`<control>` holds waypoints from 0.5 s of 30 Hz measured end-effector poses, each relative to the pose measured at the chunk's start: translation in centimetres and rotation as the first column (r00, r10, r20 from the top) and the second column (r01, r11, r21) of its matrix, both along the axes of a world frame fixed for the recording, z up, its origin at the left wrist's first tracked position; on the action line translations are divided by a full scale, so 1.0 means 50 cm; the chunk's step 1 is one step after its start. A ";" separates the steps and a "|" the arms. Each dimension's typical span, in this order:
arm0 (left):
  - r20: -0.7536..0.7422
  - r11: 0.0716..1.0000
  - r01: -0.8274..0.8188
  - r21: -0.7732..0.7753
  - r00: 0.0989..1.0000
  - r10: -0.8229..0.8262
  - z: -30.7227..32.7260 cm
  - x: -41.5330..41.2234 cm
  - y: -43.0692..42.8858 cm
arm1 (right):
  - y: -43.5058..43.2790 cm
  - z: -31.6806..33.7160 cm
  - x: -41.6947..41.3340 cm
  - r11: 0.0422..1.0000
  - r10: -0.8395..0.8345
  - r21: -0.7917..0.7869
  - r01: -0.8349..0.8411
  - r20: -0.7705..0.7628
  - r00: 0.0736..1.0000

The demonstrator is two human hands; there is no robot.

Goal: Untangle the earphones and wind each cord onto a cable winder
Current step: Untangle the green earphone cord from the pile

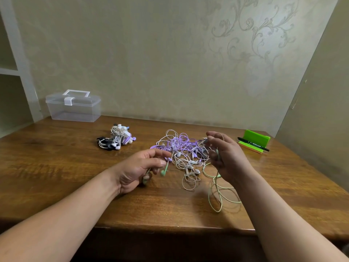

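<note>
Pinched at the buds by the left hand (139, 167) and gripped along the cord by the right hand (226, 157), the green earphones (163, 172) look nearly free; wound sets (118, 138) lie at ten o'clock, and the purple-and-white tangle (184, 148) at twelve o'clock is not done yet.

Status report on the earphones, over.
Left hand pinching green earbuds. Right hand gripping green cord, slack looped on table. Purple and white tangle between hands, not yet wound.

Soft dim indoor light; hands blurred; edges bowed.
</note>
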State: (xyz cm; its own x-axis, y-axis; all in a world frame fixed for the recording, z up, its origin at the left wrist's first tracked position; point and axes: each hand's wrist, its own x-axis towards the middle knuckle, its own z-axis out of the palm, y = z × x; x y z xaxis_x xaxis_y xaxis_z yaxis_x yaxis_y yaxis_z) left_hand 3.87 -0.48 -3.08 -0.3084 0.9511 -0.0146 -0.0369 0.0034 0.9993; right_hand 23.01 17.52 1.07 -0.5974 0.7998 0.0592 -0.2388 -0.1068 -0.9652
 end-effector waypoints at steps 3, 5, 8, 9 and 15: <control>-0.113 0.998 -0.021 -0.052 0.994 0.015 0.000 0.008 0.000 | -0.006 0.003 0.004 0.998 0.064 0.019 -0.064 -0.007 0.998; -0.253 0.995 -0.090 -0.047 0.965 0.075 0.005 0.020 0.006 | -0.015 0.008 0.002 0.991 0.123 0.051 -0.123 0.002 0.992; -0.526 0.988 -0.156 -0.009 0.841 0.128 0.012 0.023 0.020 | -0.035 0.023 -0.004 0.969 0.208 0.121 -0.216 0.071 0.975; -0.527 0.992 -0.129 0.007 0.842 0.113 0.020 0.031 0.024 | -0.043 0.028 -0.008 0.958 0.236 0.144 -0.249 0.101 0.966; 0.029 0.977 0.170 0.129 0.984 -0.175 0.071 0.102 0.051 | -0.066 0.048 -0.036 0.915 0.233 0.286 -0.285 0.202 0.951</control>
State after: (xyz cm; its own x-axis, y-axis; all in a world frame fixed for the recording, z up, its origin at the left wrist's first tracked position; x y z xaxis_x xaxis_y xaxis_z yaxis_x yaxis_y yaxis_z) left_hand 8.98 2.05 0.49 -0.1408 0.9850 0.0997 -0.0869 -0.1126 0.9898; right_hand 21.21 14.24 3.49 -0.8034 0.5726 0.1635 -0.0824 0.1650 -0.9828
